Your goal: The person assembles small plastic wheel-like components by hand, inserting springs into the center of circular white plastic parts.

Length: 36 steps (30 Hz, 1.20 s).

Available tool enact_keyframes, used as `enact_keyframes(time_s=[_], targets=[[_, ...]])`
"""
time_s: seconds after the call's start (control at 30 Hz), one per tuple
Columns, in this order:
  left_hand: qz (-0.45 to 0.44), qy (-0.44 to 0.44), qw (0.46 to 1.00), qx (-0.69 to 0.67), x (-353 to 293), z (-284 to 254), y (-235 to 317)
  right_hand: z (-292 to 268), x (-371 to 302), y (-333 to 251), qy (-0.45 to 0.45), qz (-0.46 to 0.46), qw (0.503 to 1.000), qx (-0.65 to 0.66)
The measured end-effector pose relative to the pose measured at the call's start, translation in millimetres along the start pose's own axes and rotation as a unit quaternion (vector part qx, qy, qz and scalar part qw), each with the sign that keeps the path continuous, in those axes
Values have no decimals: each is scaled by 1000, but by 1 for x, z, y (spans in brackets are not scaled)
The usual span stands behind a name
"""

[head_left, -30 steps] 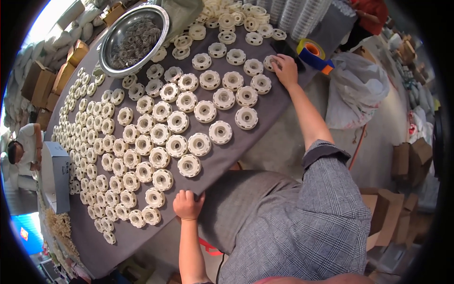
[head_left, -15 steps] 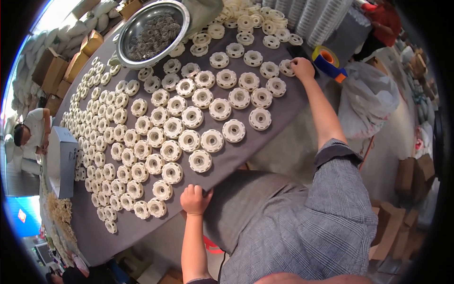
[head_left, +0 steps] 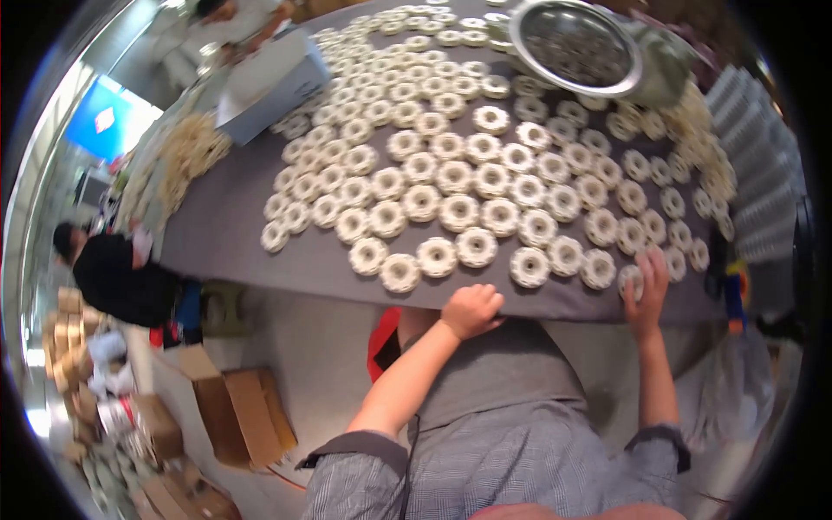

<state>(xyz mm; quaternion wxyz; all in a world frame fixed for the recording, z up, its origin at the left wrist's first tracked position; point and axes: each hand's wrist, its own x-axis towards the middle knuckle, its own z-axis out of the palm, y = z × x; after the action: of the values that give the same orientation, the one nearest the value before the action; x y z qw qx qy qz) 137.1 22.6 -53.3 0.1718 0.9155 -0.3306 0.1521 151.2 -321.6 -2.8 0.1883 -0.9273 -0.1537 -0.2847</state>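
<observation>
Many off-white plastic rings with notched rims (head_left: 458,211) lie in loose rows on a grey-covered table (head_left: 329,269), coil springs showing in the centres of several. My right hand (head_left: 646,295) is at the right part of the front edge. Its thumb and fingers close around one ring (head_left: 631,281), which still lies on the table and is partly covered. At the middle of the front edge, my left hand (head_left: 472,310) is curled closed. Something dark shows beside its fingers, too small to make out.
A metal bowl of springs (head_left: 576,48) stands at the back right. More rings (head_left: 706,147) are piled beside stacked clear plastic pieces (head_left: 752,156). A tape roll (head_left: 737,295) hangs at the right corner. A box (head_left: 273,87) stands far left; two people are beyond the table.
The view has swung, so the table's front edge now runs across the picture. My right hand has moved from a ring at the right corner to one nearer me. My left hand stays closed.
</observation>
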Motion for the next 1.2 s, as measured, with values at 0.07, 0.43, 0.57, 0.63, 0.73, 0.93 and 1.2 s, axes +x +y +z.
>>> enact_keyframes(time_s=[0.07,0.43,0.57,0.63,0.73,0.93,1.2], targets=[[0,-1,1000,-15,-5,3,0,23,-9,-43,-30,-72,996,46],[13,59,997,-51,-5,7,2,93,-23,-119,8,-32,999,6],[1,81,996,-39,-6,10,3,100,-23,-121,18,-34,999,-28],[-1,84,996,-38,-5,11,3,102,-24,-122,10,-43,997,-60],[5,120,993,-3,-3,16,1,102,-21,-123,13,-46,996,-70],[-6,140,990,17,-6,21,3,105,-25,-120,-1,-61,996,-57],[-2,148,989,21,-5,18,5,102,-26,-119,3,-86,994,-62]])
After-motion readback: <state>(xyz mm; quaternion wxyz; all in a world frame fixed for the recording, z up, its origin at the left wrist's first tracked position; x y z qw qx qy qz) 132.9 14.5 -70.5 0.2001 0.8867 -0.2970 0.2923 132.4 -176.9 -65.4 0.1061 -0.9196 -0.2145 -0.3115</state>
